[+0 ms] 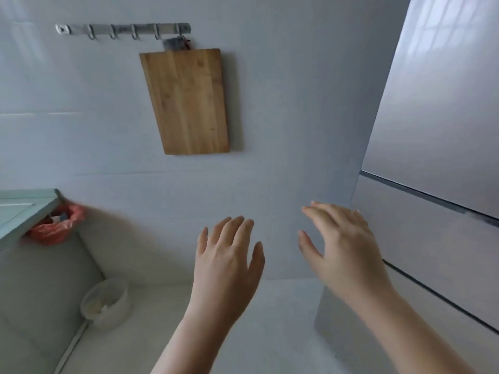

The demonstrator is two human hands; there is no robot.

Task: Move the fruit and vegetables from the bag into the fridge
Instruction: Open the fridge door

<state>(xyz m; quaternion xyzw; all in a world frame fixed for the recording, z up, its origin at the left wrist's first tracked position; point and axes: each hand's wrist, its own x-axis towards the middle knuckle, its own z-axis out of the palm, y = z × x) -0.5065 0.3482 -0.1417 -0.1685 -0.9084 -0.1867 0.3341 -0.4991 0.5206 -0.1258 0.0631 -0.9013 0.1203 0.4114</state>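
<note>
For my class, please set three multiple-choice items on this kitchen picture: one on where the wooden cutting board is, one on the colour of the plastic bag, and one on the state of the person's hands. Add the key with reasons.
1. Where is the wooden cutting board?
A. Hanging on the wall under the hook rail
B. Lying in a bowl
C. Leaning on the fridge door

2. What colour is the plastic bag at the left?
A. Blue
B. Red-orange
C. Black

3. How are the left hand and the right hand?
A. Both grip the bag
B. One holds a fruit
C. Both are open and hold nothing

Key:
1 A, because the board hangs flat against the wall below the rail's right end.
2 B, because the bag's crumpled film is plainly red-orange.
3 C, because the fingers of both hands are spread and nothing is in them.
</note>
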